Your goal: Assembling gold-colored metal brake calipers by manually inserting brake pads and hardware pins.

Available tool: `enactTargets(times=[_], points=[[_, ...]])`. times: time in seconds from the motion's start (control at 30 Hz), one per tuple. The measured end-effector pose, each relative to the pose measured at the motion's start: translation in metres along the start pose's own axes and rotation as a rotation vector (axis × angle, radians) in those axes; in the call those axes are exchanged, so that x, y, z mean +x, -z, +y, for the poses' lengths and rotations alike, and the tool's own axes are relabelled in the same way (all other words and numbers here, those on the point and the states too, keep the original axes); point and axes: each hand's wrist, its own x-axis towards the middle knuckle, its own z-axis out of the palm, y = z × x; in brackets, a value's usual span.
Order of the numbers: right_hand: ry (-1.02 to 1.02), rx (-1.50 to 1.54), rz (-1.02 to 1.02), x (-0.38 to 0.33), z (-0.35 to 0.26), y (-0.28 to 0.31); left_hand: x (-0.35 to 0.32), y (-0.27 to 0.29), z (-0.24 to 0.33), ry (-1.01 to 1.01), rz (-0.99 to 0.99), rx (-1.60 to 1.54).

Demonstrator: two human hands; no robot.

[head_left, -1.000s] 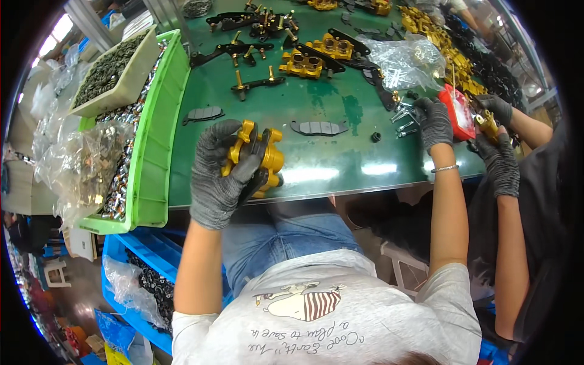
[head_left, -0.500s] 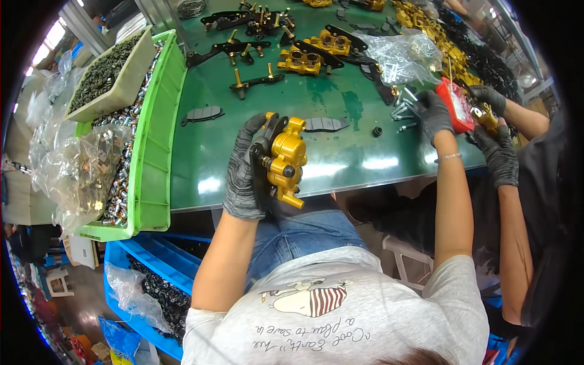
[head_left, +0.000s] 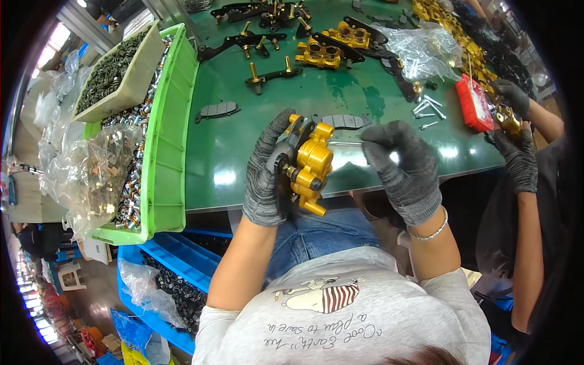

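Note:
My left hand (head_left: 266,173), in a grey glove, grips a gold brake caliper (head_left: 313,163) with a black bracket on it, held upright over the near edge of the green table (head_left: 243,152). My right hand (head_left: 403,164), also gloved, is just right of the caliper. Its fingertips pinch a thin metal pin (head_left: 345,144) that points at the caliper's upper part. Two dark brake pads (head_left: 345,120) (head_left: 218,111) lie flat on the table behind my hands.
A green bin (head_left: 167,152) of bolts and a beige tray (head_left: 115,70) stand at the left. Black brackets (head_left: 274,76), gold calipers (head_left: 331,52), a plastic bag (head_left: 420,52) and a red tray (head_left: 473,103) lie farther back. A co-worker's gloved hands (head_left: 517,152) work at the right. Blue bins (head_left: 176,255) sit below.
My left hand lifted the caliper off the table and turned it upright. My right hand came from the red tray at the right over to the caliper.

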Motion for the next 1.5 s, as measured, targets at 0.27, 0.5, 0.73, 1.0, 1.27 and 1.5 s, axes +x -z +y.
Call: enactTargets(times=[0.27, 0.5, 0.73, 1.0, 1.27, 1.5], points=[[-0.037, 0.036, 0.064, -0.005, 0.002, -0.013, -0.005, 0.006, -0.004, -0.035, -0.084, -0.03], [-0.248, 0.325, 0.146, -0.01, 0.016, -0.017, -0.006, 0.002, -0.007, -0.057, -0.036, 0.028], [0.0, 0.024, 0.101, -0.011, 0.024, -0.028, -0.009, -0.013, -0.005, -0.06, 0.064, 0.142], [-0.171, 0.166, 0.048, 0.008, 0.018, -0.023, -0.008, -0.013, 0.0, 0.0, 0.087, 0.051], [0.132, -0.476, -0.199, 0.007, 0.019, -0.015, -0.012, -0.011, -0.006, -0.068, 0.032, 0.104], [0.117, -0.436, -0.118, -0.003, 0.019, -0.022, -0.008, -0.011, -0.004, 0.022, -0.006, 0.003]])
